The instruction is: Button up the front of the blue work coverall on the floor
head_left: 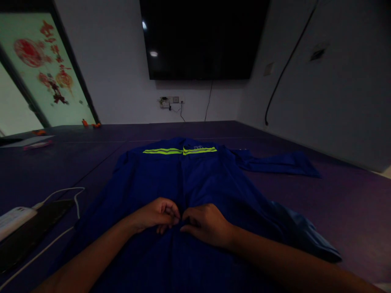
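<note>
A blue work jacket with yellow-green reflective stripes across the chest lies spread out, its collar end away from me. One sleeve stretches out to the right. Over the front opening, low on the jacket, my left hand is closed, its thumb and fingers pinched at the placket. My right hand sits just beside it, fingers curled on the other edge of the same opening. The fingertips of both hands nearly meet. Any button or fastener between them is too dark and small to make out.
The jacket lies on a dark purple surface. At left are a white power strip, a black flat object and a white cable. Beyond stand a wall-mounted television and a hanging black cord. Small orange things lie far left.
</note>
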A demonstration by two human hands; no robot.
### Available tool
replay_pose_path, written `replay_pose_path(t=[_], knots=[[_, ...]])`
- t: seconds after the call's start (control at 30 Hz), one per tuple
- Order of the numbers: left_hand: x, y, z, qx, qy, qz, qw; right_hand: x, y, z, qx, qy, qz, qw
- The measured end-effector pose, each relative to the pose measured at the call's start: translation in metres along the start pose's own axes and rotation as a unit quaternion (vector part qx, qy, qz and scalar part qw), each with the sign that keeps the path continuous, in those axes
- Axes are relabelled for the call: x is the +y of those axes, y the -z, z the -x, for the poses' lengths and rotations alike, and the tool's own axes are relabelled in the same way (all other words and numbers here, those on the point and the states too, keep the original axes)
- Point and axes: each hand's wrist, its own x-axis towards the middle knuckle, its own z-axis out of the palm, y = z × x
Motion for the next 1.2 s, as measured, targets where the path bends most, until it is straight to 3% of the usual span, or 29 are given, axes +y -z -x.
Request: replay_pose_path(t=[0.67, 1.2], knots=[[-0.0029, 0.0004, -0.001, -0.001, -0.008, -0.013, 1.0, 0.0007, 0.0005, 0.0001, -0.021, 0.021, 0.001, 1.0], [-0.0019, 0.0, 0.0002, -0.002, -0.009, -0.006, 1.0, -0.0001, 0.0004, -0.0011, -0.019, 0.001, 0.008, 1.0]])
